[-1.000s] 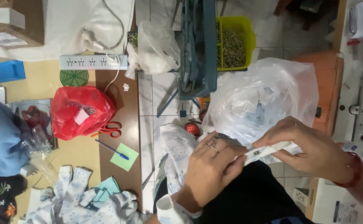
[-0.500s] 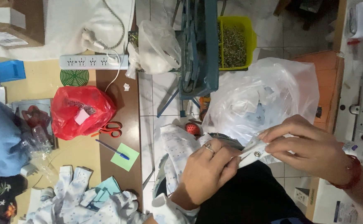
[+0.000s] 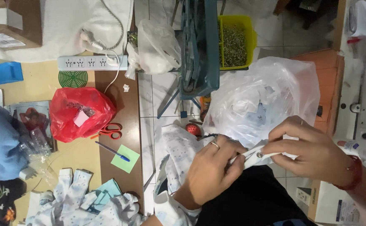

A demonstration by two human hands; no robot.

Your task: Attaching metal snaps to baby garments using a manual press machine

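White fabric with a little blue print is what both hands are on right now, a small garment [image 3: 178, 155] draped over the lap, with one edge strip pulled up between them. Left hand [image 3: 210, 173], ring on one finger, is pinched closed on that strip [image 3: 250, 159], right next to a small metal snap stud [image 3: 259, 155]. Right hand [image 3: 310, 152] is closed on the same strip from the other side, thumb and fingers clamped, red bracelet [image 3: 350, 173] at the wrist. So neither hand is open; both are holding cloth, almost touching each other.

What I think could go sideways: the grip is tiny and the stud sits right at the fingertips, so a slip could let the strip twist and the snap end up crooked. The rest of the garment hangs loose toward the floor tiles, so it might drag or snag. The big clear plastic bag [image 3: 266, 96] just behind the hands could also get caught up in the pull. The scissors [image 3: 109, 132] and the blue pen [image 3: 112, 151] are well apart on the desk [image 3: 120, 104], so no worry there.
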